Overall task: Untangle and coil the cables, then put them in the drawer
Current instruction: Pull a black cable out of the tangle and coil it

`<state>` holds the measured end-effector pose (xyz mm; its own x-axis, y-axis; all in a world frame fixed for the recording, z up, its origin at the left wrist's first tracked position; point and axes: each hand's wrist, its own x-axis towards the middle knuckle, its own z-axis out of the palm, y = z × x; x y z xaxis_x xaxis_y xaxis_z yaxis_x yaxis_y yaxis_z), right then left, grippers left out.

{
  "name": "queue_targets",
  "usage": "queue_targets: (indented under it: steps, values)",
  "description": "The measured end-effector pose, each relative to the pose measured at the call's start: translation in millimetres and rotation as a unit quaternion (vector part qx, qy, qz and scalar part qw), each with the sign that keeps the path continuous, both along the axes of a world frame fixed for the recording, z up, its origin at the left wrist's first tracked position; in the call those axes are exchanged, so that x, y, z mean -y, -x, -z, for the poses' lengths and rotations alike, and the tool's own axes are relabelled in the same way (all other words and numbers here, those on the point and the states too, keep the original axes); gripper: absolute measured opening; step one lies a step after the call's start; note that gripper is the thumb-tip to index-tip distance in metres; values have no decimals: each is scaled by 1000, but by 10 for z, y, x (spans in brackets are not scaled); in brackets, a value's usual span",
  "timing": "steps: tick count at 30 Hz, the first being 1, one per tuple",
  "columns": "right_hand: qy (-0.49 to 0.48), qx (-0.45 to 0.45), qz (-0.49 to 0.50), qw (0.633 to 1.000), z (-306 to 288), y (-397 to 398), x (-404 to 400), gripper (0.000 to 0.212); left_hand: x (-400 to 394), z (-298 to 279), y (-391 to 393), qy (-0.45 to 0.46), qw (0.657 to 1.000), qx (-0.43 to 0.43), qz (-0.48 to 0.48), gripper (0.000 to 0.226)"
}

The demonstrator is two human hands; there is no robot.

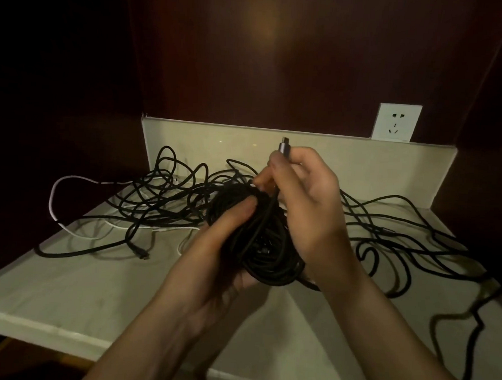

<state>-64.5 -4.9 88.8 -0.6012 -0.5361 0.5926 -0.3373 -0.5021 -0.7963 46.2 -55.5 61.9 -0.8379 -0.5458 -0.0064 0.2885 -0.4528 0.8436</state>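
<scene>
Coiled black cable (258, 243) gripped left hand (225, 247); right hand (305, 199) pinches plug (284, 148).

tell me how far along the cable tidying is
Nearly done: one black cable coil, gripped in the left hand. In hand: the right hand pinches that cable's metal plug end, seemingly finishing the wrap. Left: the tangled black cables and a white cable sprawl loose on the countertop. No drawer is in view.
</scene>
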Motion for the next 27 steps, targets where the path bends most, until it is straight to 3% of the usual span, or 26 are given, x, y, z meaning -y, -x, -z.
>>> queue_targets:
  steps: [2,5,8,9,12,14,16,19,21,22,24,27]
  values:
    - [29,14,26,999,-15,-35,-30,14,-16,-9,22,-24,999,-18,-25,23]
    - [60,66,14,996,-3,-67,-140,14,-5,-58,50,-27,997,-51,-58,42]
    - [99,72,37,992,33,-85,-241,48,21,-56,50,-23,994,-77,-72,45]
    - [108,54,54,991,36,-99,-250,46,8,-57,53,-25,994,-84,-68,43]
    - [116,21,115,986,92,-123,-207,12,-2,-33,65,-37,992,-102,-60,29]
    - [69,-48,174,981,190,-84,-216,13,31,-52,70,-33,991,-110,-61,24]
    - [-17,-180,226,957,278,-10,-263,26,123,-71,70,-19,990,-103,-91,30]
    - [-99,-382,315,863,283,104,-370,33,212,-98,64,-3,985,-94,-145,57]
    - [-119,-466,365,798,206,133,-405,28,238,-111,52,1,982,-94,-165,56]
    - [-127,-488,361,784,163,142,-405,29,233,-121,46,6,981,-95,-167,55]
    - [-134,-503,322,791,98,146,-394,29,205,-146,44,21,982,-95,-163,54]
    - [-111,-468,280,831,86,113,-398,20,163,-178,53,44,985,-89,-138,45]
